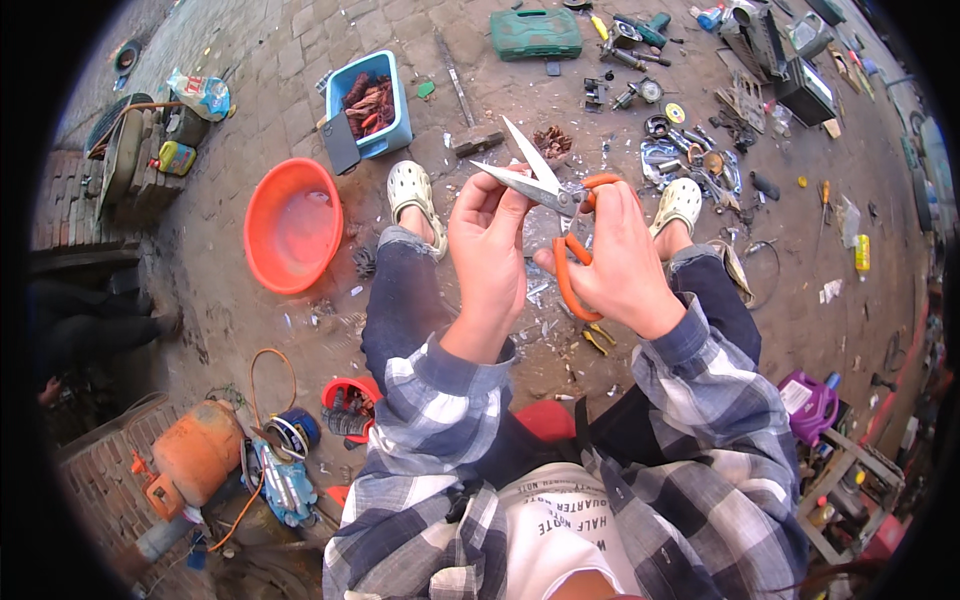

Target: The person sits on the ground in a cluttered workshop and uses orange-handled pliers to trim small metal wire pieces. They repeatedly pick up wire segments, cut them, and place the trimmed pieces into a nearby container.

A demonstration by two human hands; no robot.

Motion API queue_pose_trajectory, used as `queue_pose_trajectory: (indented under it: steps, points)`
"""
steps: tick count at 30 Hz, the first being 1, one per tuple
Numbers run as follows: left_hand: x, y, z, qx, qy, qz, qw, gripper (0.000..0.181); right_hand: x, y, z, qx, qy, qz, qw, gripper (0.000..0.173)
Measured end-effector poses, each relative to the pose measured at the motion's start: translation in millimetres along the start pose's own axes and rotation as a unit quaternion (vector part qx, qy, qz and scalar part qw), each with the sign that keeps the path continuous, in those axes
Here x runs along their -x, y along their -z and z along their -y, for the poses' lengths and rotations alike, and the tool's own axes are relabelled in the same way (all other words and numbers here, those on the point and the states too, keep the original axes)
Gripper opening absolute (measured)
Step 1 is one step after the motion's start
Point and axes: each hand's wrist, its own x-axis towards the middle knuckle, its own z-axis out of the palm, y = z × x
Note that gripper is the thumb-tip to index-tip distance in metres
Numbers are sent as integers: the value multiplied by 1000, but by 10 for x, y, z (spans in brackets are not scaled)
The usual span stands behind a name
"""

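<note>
My right hand (626,259) grips the orange handles of a pair of scissors (561,196), whose metal blades are spread apart and point to the upper left. My left hand (491,247) is beside the blades, thumb and fingertips pinched on something small and pale at the lower blade; what it is cannot be told. Beneath the hands, small pale scraps lie on the brick paving between my feet. Yellow-handled pliers (598,337) rest on the ground below my right hand. A heap of brown shreds (553,142) lies just beyond the blades.
An orange-red basin (294,225) and a blue bin of reddish-brown pieces (405,124) stand left. Beyond lie a hammer (478,140) and a green case (535,34). Metal parts (694,154) spread right, near a black battery (806,91). An orange gas cylinder (199,452) is lower left; a person's dark-clothed legs (97,322) show left.
</note>
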Motion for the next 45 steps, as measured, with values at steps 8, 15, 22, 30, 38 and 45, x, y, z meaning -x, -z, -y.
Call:
queue_pose_trajectory:
  steps: [8,15,22,30,38,45]
  points:
    - [4,22,36,-65,-28,-41,997,18,16,-52,34,-23,-9,0,1000,70]
    - [31,-29,28,-110,-62,-46,991,21,21,-73,30,-28,0,-7,1000,68]
    - [51,-59,-1,-168,-98,-33,980,17,39,-90,32,-27,-23,22,999,66]
    - [54,-60,44,-145,-108,-28,983,17,26,-55,37,-62,-16,44,997,55]
    - [82,-129,42,-215,-161,-42,962,17,-11,22,50,-39,12,27,999,54]
    - [106,-184,49,-219,-183,-35,958,16,-18,35,49,-49,-22,37,998,59]
